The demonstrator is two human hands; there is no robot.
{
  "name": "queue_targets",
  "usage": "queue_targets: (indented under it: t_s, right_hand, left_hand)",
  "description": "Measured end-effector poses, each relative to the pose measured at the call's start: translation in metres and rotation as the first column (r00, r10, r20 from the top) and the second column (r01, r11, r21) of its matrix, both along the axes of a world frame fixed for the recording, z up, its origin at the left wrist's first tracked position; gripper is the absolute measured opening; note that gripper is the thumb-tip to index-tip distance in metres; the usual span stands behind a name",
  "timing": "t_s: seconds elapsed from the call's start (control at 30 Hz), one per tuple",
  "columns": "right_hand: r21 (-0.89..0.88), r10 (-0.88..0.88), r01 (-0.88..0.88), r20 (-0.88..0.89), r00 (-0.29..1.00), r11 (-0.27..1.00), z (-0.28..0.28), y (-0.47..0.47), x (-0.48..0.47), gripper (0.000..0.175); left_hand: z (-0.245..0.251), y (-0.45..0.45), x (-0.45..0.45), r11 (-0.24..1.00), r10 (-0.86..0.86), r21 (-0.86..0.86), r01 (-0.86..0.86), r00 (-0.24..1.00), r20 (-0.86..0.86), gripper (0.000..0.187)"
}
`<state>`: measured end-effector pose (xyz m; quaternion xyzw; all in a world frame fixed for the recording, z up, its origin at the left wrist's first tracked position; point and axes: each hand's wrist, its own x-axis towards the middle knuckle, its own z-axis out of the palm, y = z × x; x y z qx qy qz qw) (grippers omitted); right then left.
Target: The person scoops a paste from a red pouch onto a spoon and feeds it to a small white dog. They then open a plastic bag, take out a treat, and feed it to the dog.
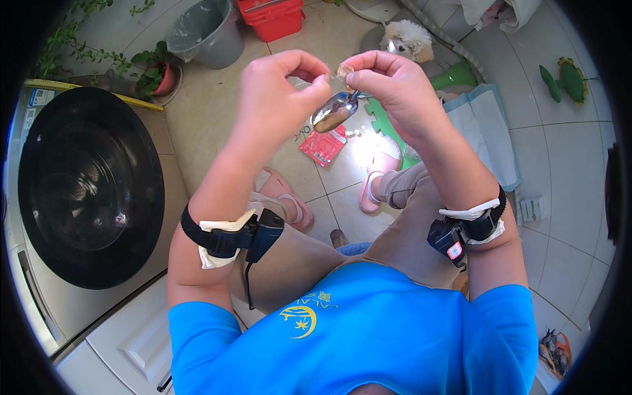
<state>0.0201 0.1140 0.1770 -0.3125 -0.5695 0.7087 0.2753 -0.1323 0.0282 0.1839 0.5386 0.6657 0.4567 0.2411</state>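
My right hand (402,91) pinches a small pale-brown piece (345,72) between thumb and forefinger. Just below it hangs a shiny metal spoon (335,113), its bowl tipped down and to the left. The spoon's handle runs up under my right hand, where the fingers hide how it is held. Facing it, my left hand (284,94) has thumb and forefinger brought together close to the brown piece. Whether a tiny bit sits between those left fingertips is too small to tell. On the tiles beneath lie a red packet (324,145) bearing writing and a pair of scissors (303,132).
A small white dog (408,39) is beyond my right hand. A grey lined bin (217,42), a red plastic container (276,24) and a potted plant (163,79) stand ahead. A round black appliance door (91,187) is at left; a white-and-blue pad (481,133) lies right.
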Motion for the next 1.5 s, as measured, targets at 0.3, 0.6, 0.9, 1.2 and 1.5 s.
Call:
queue_targets:
  t_s: [0.3,0.6,0.9,1.2,1.5]
  right_hand:
    - [-0.009,-0.033,0.033,0.013,0.999,0.999,0.003,0.004,0.003,0.023]
    - [-0.008,-0.041,0.041,0.004,0.999,0.999,0.003,0.005,0.004,0.023]
    - [0.005,-0.061,0.061,0.008,0.998,0.998,0.003,0.006,0.004,0.022]
    - [-0.014,-0.086,0.086,-0.031,0.996,0.996,0.002,0.008,0.004,0.021]
    - [-0.016,-0.097,0.097,-0.031,0.995,0.995,0.002,0.009,0.004,0.021]
  left_hand:
    - [0.008,-0.016,-0.007,0.993,-0.1,-0.075,0.087,0.975,-0.199,0.009]
    - [0.001,-0.014,-0.01,0.985,-0.14,0.037,0.171,0.899,-0.414,0.007]
    - [0.003,-0.016,-0.008,0.97,-0.107,0.106,0.22,0.775,-0.623,0.007]
    - [0.004,-0.017,-0.008,0.953,-0.1,0.139,0.27,0.711,-0.696,0.005]
    - [0.007,-0.018,-0.007,0.947,-0.112,0.14,0.289,0.705,-0.7,0.01]
